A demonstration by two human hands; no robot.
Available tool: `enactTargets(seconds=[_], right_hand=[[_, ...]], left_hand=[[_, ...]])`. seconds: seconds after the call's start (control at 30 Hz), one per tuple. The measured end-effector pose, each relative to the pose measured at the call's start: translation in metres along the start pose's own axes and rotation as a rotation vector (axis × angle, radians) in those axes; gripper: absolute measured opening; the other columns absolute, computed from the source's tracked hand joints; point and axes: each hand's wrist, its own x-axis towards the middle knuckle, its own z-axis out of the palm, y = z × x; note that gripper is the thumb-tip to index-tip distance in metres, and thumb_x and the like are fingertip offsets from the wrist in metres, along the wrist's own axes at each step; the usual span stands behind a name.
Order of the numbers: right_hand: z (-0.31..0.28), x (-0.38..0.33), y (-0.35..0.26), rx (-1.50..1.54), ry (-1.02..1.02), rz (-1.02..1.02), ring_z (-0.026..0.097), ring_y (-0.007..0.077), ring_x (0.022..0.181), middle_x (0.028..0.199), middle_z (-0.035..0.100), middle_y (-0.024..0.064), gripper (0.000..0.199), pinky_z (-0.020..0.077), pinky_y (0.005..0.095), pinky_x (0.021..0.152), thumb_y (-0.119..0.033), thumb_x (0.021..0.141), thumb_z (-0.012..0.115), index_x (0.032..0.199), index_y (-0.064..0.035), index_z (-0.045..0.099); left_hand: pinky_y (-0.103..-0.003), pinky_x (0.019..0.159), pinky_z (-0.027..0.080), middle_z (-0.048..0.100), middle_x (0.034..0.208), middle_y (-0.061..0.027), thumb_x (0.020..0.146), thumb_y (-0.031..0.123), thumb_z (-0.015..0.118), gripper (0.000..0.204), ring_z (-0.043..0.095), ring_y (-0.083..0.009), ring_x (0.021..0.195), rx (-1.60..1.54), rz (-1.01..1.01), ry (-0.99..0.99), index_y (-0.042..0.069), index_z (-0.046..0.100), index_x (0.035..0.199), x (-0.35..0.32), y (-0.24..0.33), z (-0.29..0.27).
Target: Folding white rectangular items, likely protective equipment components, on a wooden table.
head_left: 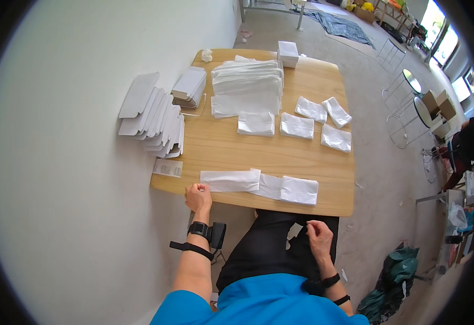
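Note:
A long, flat white strip of thin sheet (pixel 229 181) lies along the table's near edge, its right end over a second white strip (pixel 267 187). That one runs on to a folded white packet (pixel 299 190). My left hand (pixel 198 198) is at the first strip's left end, its fingers curled closed at the lower corner. Whether they pinch the corner is hard to see. Away from the table, my right hand (pixel 320 238) hovers over my lap with its fingers drawn together, and nothing shows in them.
Stacked white sheets (pixel 247 89) fill the table's far middle, with several folded packets (pixel 296 125) to their right. A white box (pixel 288 53) stands at the far edge. White flattened cartons (pixel 153 116) lean at the left by the wall. A printed slip (pixel 167 168) lies at the left edge.

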Motion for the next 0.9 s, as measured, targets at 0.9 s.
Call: enactTargets(seconds=[0.9], right_hand=[[0.051, 0.080, -0.048, 0.686, 0.055, 0.234, 0.063, 0.0118, 0.074, 0.087, 0.067, 0.0071, 0.013, 0.0524, 0.0252, 0.068, -0.009, 0.086, 0.068, 0.094, 0.0006, 0.063]], left_hand=[[-0.038, 0.096, 0.045, 0.059, 0.120, -0.0167, 0.083, 0.005, 0.060, 0.047, 0.057, -0.0319, 0.111, -0.600, 0.791, -0.377, 0.001, 0.050, 0.128, -0.159, 0.120, -0.017]])
